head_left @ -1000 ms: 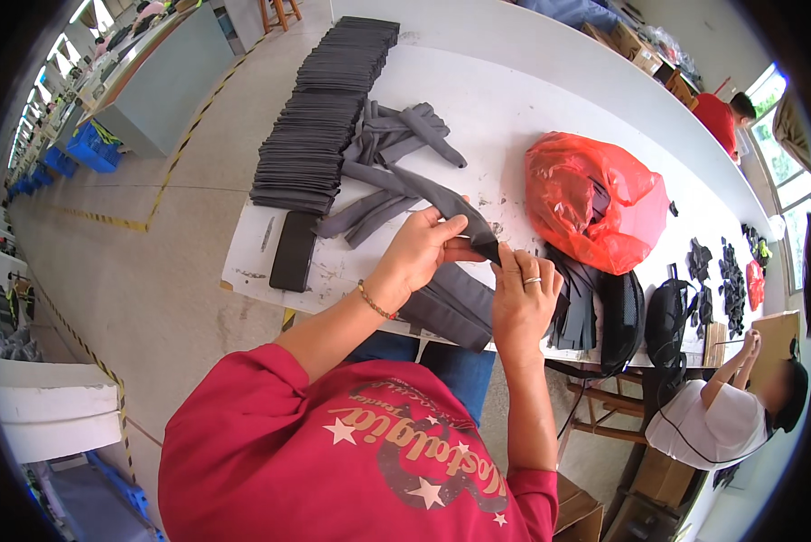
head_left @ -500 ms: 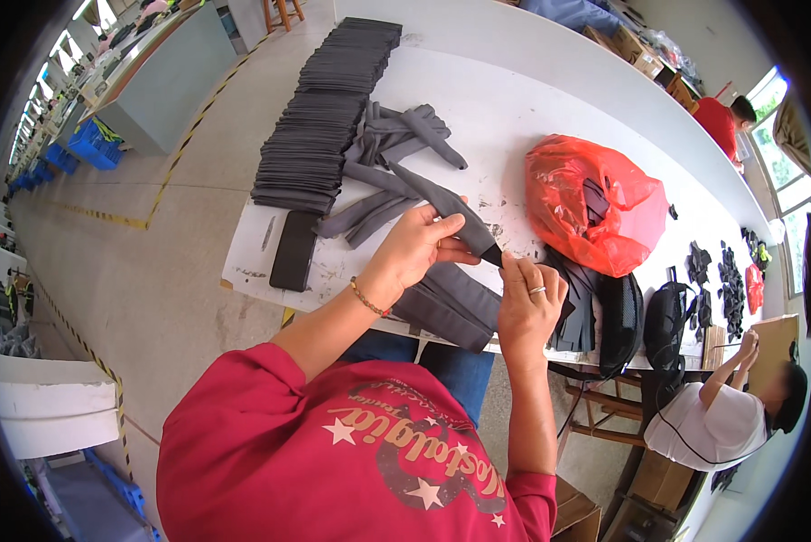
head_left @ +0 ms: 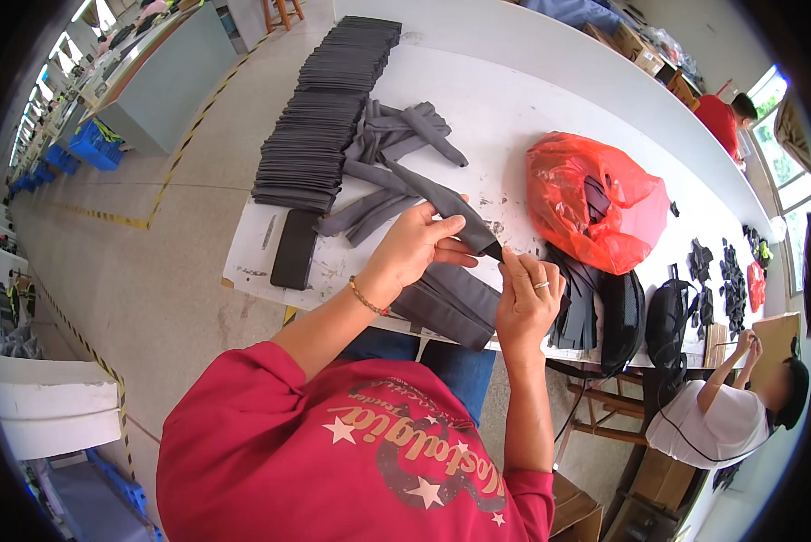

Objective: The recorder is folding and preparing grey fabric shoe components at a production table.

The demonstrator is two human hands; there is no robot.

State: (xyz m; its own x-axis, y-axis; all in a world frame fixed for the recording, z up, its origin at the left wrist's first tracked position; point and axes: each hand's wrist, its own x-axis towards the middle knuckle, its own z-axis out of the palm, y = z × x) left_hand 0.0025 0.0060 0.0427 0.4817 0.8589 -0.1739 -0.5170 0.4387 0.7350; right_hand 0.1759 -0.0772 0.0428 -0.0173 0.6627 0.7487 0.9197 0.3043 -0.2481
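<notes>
My left hand (head_left: 421,242) grips a long grey fabric strip (head_left: 455,217) between thumb and fingers. The strip slants over the table, with its pointed end toward the far left. At its near end, my right hand (head_left: 527,294) pinches a small dark insert (head_left: 493,252) that shows at the opening. Below both hands lie flat grey fabric strips (head_left: 446,307) at the table's front edge. Other loose grey strips (head_left: 401,135) are heaped beyond my left hand, beside a long, neat row of stacked dark strips (head_left: 320,117).
A black flat rectangular object (head_left: 293,250) lies at the table's left corner. Rightward are a red plastic bag (head_left: 595,203) with dark pieces inside, hanging black strips (head_left: 575,312) and black mesh items (head_left: 620,316). A co-worker in white (head_left: 717,415) sits at the right.
My right hand has shifted very slightly, still pinching the insert at the strip's end. My left hand keeps its grip in about the same place.
</notes>
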